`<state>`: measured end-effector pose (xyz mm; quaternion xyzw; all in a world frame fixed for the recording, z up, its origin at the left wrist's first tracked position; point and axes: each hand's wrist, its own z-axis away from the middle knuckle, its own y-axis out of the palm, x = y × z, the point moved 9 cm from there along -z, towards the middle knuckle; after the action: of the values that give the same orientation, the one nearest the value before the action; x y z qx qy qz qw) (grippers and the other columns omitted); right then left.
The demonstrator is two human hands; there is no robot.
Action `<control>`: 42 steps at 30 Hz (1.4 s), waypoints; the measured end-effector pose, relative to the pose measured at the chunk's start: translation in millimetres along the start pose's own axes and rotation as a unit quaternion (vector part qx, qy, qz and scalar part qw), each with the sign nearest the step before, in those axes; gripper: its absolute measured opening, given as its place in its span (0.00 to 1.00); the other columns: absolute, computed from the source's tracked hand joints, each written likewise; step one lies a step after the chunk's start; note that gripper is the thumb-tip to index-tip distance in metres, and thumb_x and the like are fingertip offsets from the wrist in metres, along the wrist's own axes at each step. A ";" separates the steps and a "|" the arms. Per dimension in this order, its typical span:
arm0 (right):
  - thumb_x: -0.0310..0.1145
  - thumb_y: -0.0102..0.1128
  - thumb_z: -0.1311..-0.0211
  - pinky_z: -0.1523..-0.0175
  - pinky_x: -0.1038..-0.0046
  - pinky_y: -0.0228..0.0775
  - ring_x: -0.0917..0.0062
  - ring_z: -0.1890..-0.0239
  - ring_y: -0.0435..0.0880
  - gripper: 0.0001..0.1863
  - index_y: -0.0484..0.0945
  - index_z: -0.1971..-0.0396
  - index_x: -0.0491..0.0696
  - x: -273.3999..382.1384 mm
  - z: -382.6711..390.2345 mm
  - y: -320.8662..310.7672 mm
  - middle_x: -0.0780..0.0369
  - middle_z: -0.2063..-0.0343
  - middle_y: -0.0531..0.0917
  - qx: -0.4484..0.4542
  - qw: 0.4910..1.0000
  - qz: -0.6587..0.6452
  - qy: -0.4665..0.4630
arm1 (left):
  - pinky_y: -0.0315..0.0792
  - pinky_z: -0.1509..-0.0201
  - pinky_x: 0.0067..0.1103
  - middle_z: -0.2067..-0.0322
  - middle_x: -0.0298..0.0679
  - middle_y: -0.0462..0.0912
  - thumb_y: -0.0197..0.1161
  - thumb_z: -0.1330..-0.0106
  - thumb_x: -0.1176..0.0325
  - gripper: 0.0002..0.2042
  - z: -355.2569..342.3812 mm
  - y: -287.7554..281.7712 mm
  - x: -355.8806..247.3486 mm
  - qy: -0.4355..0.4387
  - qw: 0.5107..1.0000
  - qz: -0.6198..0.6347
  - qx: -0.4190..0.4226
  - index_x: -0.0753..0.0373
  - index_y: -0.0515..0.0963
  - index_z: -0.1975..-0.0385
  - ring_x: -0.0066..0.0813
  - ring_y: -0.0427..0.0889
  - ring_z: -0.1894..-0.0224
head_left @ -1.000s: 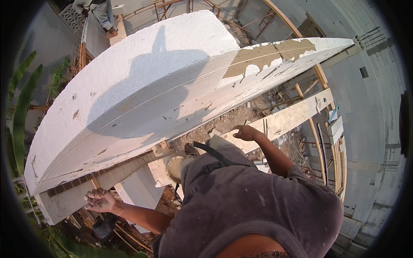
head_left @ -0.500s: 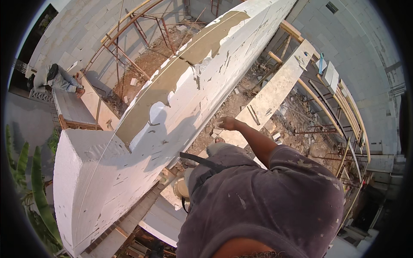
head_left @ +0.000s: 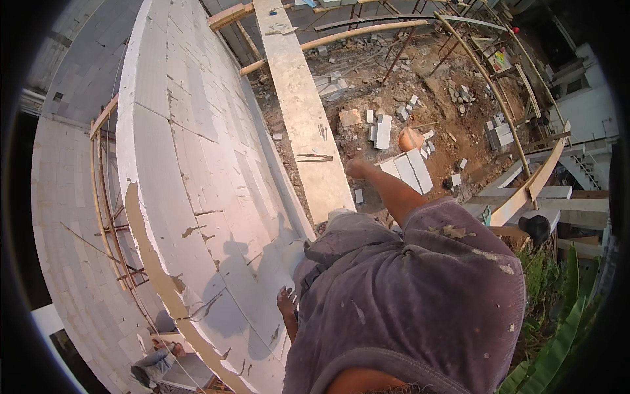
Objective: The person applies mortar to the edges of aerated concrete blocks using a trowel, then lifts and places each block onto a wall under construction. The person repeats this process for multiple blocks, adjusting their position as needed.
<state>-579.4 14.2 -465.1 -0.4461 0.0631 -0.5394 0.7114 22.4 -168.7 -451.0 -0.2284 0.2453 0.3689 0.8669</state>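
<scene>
A tall white block wall [head_left: 197, 144] rises on my left, with grey-brown mortar [head_left: 154, 259] along its top edge. My left hand [head_left: 286, 302] is low against the wall's face, fingers apart and holding nothing visible; whether it touches the wall I cannot tell. My right hand [head_left: 356, 169] hangs beside a long pale plank [head_left: 302, 85], its fingers curled with nothing seen in them. Near that hand, a long-handled tool like pincers [head_left: 316, 157] lies on the plank, with small thin pieces [head_left: 323, 131] beyond it.
Rubble ground below holds loose white blocks [head_left: 415, 172] and an orange round basin [head_left: 411, 139]. Bamboo poles [head_left: 367, 34] and scaffolding surround it. A co-worker [head_left: 157, 364] is at lower left beyond the wall. Green leaves [head_left: 564, 341] stand at lower right.
My view has turned right, so the wall sits further left and more rubble ground shows. My left hand has come into view by the wall. The right arm stays extended.
</scene>
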 end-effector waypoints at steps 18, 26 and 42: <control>0.66 0.44 0.36 0.47 0.54 0.77 0.61 0.43 0.77 0.35 0.73 0.39 0.56 -79.4 157.8 188.1 0.56 0.41 0.75 0.188 0.782 -0.504 0.314 | 0.71 0.59 0.25 0.55 0.43 0.81 0.50 0.28 0.51 0.22 -257.1 196.8 -270.0 -0.013 0.766 -0.576 0.286 0.59 0.72 0.43 0.31 0.81 0.57; 0.53 0.55 0.36 0.60 0.62 0.82 0.69 0.60 0.84 0.25 0.77 0.43 0.56 -87.1 196.8 180.2 0.59 0.56 0.82 0.077 0.732 -0.558 0.384 | 0.72 0.62 0.24 0.52 0.39 0.80 0.51 0.28 0.51 0.24 -267.3 315.5 -442.0 0.019 0.869 -0.432 0.241 0.57 0.67 0.39 0.29 0.81 0.57; 0.49 0.55 0.37 0.58 0.59 0.77 0.70 0.62 0.83 0.21 0.80 0.55 0.47 -85.0 287.5 294.1 0.59 0.63 0.83 -0.263 0.390 -0.737 0.485 | 0.72 0.54 0.31 0.53 0.40 0.81 0.55 0.29 0.51 0.22 -165.9 521.6 -328.5 0.095 0.537 -0.726 0.419 0.60 0.72 0.44 0.35 0.81 0.55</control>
<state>-241.0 253.0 -534.2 -0.1458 0.1824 -0.9348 -0.2678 -611.8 -112.5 -496.7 0.0274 0.2030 -0.5557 0.8057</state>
